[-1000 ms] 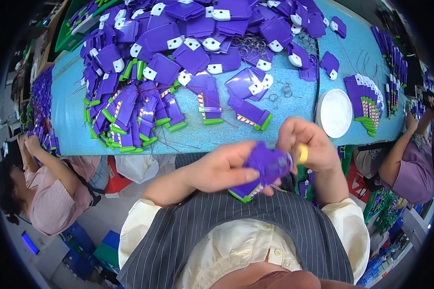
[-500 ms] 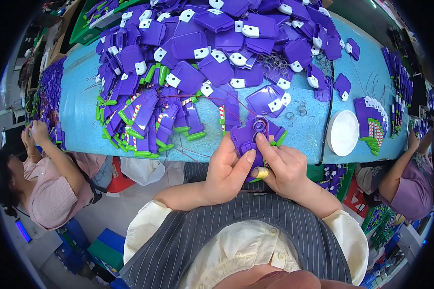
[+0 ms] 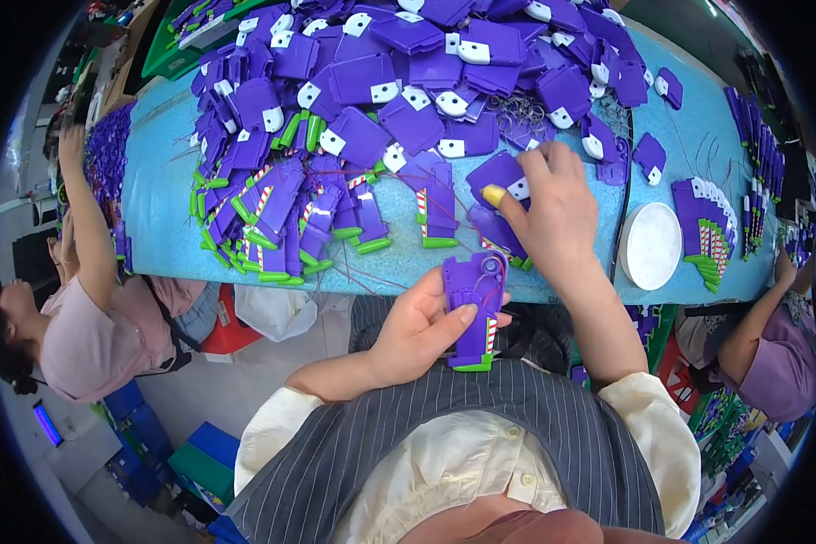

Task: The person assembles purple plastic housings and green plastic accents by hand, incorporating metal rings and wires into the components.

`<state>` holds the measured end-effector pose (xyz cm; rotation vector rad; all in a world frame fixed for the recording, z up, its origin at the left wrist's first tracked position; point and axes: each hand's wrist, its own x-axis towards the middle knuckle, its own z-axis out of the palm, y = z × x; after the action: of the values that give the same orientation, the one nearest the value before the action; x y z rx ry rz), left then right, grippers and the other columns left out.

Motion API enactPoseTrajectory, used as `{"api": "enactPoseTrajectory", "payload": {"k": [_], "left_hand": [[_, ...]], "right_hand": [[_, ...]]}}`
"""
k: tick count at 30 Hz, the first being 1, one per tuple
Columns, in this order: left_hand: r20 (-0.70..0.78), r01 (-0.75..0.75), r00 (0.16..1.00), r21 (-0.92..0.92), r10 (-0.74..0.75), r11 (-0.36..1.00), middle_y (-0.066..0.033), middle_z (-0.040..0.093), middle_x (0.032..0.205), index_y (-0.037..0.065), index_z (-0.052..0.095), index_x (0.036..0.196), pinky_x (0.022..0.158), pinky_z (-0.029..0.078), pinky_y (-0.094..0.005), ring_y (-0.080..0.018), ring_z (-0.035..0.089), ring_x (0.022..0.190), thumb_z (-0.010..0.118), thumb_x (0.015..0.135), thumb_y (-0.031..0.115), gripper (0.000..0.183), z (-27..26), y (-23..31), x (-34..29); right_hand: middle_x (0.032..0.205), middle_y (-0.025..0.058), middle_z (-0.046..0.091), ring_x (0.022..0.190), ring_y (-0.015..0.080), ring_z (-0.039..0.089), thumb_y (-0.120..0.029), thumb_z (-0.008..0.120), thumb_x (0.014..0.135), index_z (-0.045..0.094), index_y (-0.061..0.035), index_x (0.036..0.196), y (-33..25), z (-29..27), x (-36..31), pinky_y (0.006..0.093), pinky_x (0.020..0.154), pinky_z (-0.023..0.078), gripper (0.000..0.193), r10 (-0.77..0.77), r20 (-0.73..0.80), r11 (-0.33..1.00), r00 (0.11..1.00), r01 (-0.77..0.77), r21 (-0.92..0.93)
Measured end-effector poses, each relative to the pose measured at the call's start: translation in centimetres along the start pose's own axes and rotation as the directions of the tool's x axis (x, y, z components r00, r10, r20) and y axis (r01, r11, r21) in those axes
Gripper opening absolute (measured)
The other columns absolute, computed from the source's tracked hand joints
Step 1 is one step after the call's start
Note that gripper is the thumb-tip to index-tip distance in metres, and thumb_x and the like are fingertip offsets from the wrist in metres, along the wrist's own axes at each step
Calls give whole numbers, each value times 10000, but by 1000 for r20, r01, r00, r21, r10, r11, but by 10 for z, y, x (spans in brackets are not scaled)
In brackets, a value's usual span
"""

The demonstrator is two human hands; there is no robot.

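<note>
My left hand [image 3: 417, 331] grips a purple plastic wing-shaped piece [image 3: 470, 308] with a green end and a red-and-white striped edge. Its thumb presses the face, and a round coil-like part shows at the top with a thin red wire. Out over the table, my right hand [image 3: 558, 204] closes its thumb and fingers on a purple panel with a white corner [image 3: 494, 172]. Yellow wrapping covers that thumb's tip. Beneath this hand lies another purple striped piece [image 3: 499, 231], partly hidden.
A heap of purple panels with white corners [image 3: 363, 77] covers the table's far side. Striped green-tipped pieces [image 3: 281, 218] pile up at the left. Metal springs [image 3: 521, 118], a round white dish [image 3: 651, 245] and fanned pieces [image 3: 703, 231] lie rightward. A person works at each side.
My right hand has left the wing-shaped piece and reached forward to a panel on the table. My left hand keeps the piece, now lower and turned more upright.
</note>
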<state>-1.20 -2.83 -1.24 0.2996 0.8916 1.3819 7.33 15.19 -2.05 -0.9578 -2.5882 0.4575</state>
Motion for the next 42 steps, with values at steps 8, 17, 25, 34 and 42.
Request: {"api": "enactPoseTrajectory", "payload": {"k": [8, 17, 25, 34, 42], "left_hand": [[71, 162, 984, 45, -165, 986, -176, 521, 1210, 18, 287, 1332, 900, 475, -369, -262, 572, 1073, 481, 893, -7, 481, -3, -4, 5], [71, 59, 995, 102, -67, 993, -115, 537, 1143, 12, 353, 1259, 865, 469, -311, -180, 576, 1026, 435, 853, -77, 424, 7, -7, 11], [105, 164, 977, 186, -186, 969, -101, 544, 1057, 9, 336, 1217, 812, 482, -288, -148, 581, 958, 454, 848, -68, 395, 6, -1, 13], [112, 78, 984, 442, -141, 894, -133, 576, 1106, -35, 335, 1265, 832, 482, -277, -158, 588, 1010, 411, 962, 114, 346, 7, 8, 17], [229, -260, 960, 529, 159, 808, -110, 640, 872, -33, 431, 1105, 656, 489, -286, -177, 635, 751, 476, 924, 91, 224, 17, -3, 16]], "right_hand": [[821, 21, 538, 631, 42, 473, -24, 608, 830, 506, -4, 966, 23, -32, -53, 167, 517, 360, 171, 268, 108, 409, 957, -215, 887], [961, 96, 551, 895, 158, 567, 3, 617, 797, 610, 38, 1028, 13, -50, -68, 238, 735, 445, 234, -88, 355, 441, 931, -283, 852], [1090, 114, 533, 736, 67, 541, -3, 619, 801, 610, 39, 1084, 14, -16, -70, 176, 585, 407, 287, -25, 455, 318, 890, -424, 848], [1027, 78, 549, 671, 18, 511, -17, 665, 776, 524, 17, 1089, -8, -30, -75, 173, 551, 397, 345, 320, 392, 265, 863, -478, 837], [838, 32, 496, 734, 106, 499, -18, 648, 798, 489, -56, 838, -5, -29, -90, 250, 677, 414, 168, 136, 464, -261, 875, -420, 869]]}}
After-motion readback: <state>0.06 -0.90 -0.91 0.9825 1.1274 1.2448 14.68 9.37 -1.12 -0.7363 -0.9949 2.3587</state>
